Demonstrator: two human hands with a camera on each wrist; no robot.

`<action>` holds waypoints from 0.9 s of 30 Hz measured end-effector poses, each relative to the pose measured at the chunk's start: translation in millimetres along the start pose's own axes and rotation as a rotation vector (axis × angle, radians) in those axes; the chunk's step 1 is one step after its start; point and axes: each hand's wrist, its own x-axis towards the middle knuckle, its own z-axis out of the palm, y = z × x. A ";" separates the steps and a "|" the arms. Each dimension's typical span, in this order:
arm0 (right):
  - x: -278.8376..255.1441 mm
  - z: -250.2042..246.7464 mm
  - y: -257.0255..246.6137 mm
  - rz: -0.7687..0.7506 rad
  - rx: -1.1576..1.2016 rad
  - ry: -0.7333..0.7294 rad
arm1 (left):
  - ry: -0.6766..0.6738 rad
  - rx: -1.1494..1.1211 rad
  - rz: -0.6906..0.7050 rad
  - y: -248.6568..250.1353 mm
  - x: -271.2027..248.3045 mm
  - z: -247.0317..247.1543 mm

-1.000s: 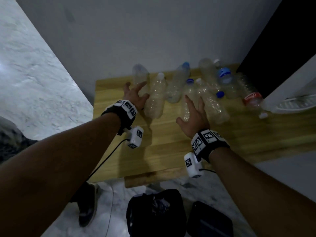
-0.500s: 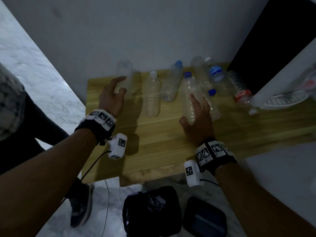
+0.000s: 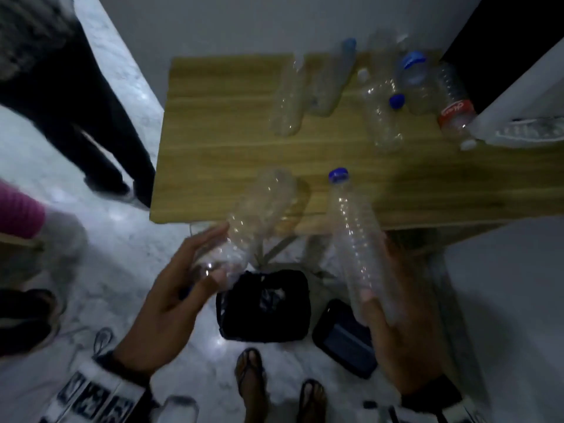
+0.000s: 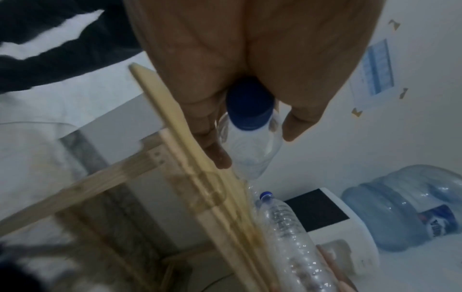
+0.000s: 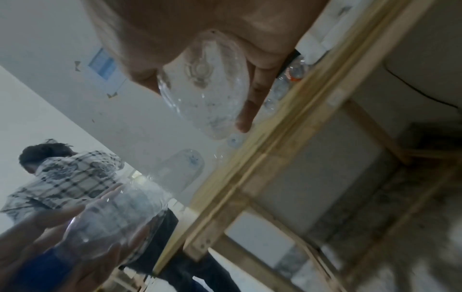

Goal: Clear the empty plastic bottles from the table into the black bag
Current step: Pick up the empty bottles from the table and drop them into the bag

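Note:
My left hand (image 3: 210, 257) grips a clear bottle (image 3: 256, 215) near its neck, with the base pointing up toward the table; the left wrist view shows its blue cap (image 4: 250, 106) against my palm. A second clear bottle (image 3: 354, 239) with a blue cap (image 3: 338, 175) is held in my right hand (image 3: 377, 270) by its lower end. Both bottles hang just off the front edge of the wooden table (image 3: 213, 132), above the black bag (image 3: 264, 303), which stands open on the floor. Several empty bottles (image 3: 381, 117) lie at the table's far side.
A dark flat pouch (image 3: 345, 337) lies right of the bag, and my sandalled feet (image 3: 250, 377) stand just behind it. Another person's legs (image 3: 76, 117) are left of the table. A white appliance (image 3: 518, 117) sits on the table's right end. The table's wooden legs (image 5: 370, 128) run underneath.
Each hand has taken a bottle from the table and drawn it back past the front edge, above the bag. My head has tipped down toward the floor.

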 end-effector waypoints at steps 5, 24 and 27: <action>-39.3 7.5 15.1 0.137 0.130 0.083 | -0.013 -0.081 -0.145 -16.9 -38.9 12.4; 2.5 231.3 169.0 0.820 0.115 -0.388 | -0.113 0.298 -0.653 -295.9 77.6 61.7; 3.1 242.4 177.8 0.819 0.075 -0.370 | -0.125 0.348 -0.649 -295.4 81.9 68.3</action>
